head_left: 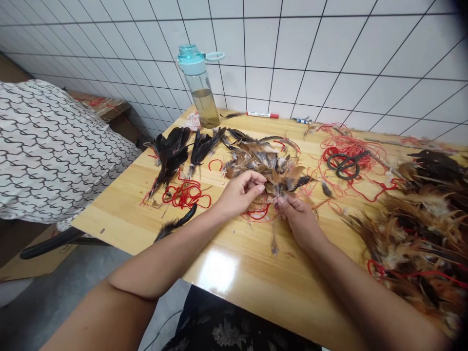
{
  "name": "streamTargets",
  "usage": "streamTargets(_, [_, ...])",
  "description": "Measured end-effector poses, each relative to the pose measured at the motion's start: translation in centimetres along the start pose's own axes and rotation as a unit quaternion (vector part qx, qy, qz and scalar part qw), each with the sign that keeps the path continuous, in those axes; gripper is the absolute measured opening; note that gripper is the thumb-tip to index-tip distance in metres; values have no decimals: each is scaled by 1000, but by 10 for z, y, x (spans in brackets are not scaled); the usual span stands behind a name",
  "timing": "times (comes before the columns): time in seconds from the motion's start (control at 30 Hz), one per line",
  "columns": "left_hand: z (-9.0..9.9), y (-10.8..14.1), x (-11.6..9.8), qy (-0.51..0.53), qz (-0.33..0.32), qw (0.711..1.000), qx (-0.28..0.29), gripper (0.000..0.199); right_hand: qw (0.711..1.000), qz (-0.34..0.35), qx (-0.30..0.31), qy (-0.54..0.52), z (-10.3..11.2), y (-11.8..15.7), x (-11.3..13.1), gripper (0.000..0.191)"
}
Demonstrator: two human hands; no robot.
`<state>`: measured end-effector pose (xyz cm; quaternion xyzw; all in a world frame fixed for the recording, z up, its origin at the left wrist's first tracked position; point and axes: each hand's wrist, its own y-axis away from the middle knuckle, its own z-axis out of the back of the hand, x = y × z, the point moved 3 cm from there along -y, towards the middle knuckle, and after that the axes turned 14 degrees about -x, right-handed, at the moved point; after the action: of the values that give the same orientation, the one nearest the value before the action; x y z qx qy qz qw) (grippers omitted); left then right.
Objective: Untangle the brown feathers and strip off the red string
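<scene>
Left hand: the left hand (239,194) is curling half closed just above the brown feather bunch, its fingertips (258,181) drawing toward the thumb; I cannot tell whether they are gripping anything.

Right hand: the right hand (297,220) is closing into a tight pinch, its fingertips (281,201) clasping quill ends at the near edge of the bunch.

Feathers in hand: the brown feather bunch (263,163) is lying on the wooden table (234,273), right between and just beyond both hands, with red thread (258,212) tangled beneath it.

Left of the hands: two black feather clusters (170,156) are lying beside a loop of red string (186,195), and a lone dark feather (175,223) is resting near the left forearm.

Right of the hands: black-handled scissors (345,163) are sitting on a red thread tangle (351,148), next to a large feather heap (413,243).

Far edge: a water bottle with a blue cap (197,83) and a red marker (263,115) are standing and lying against the white tile wall (292,48).
</scene>
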<state>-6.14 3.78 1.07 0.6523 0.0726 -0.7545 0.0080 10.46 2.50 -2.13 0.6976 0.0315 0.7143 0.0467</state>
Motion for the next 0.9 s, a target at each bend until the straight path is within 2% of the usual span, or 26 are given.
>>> streamTargets(0.07, [4,-2,0,-32,-2,999,13,26,999,-30,-3,-26,1,0,1,33])
streamTargets(0.27, [-7,8,-1,-36,20,989,144,35,998,-26,2,-64,1,0,4,36])
streamTargets(0.37, [-10,11,-1,-86,3,988,132,23,999,-26,-3,-35,0,1,5,37])
streamTargets(0.5, [-4,9,-9,-161,-113,977,85,15,999,1,-11,53,1,2,4,36])
streamTargets(0.63, [1,8,-18,-222,-231,943,89,15,992,42,-17,114,1,2,2,38])
streamTargets(0.9, [3,9,-20,-320,-338,875,137,22,982,99,-14,158,-1,0,2,33])
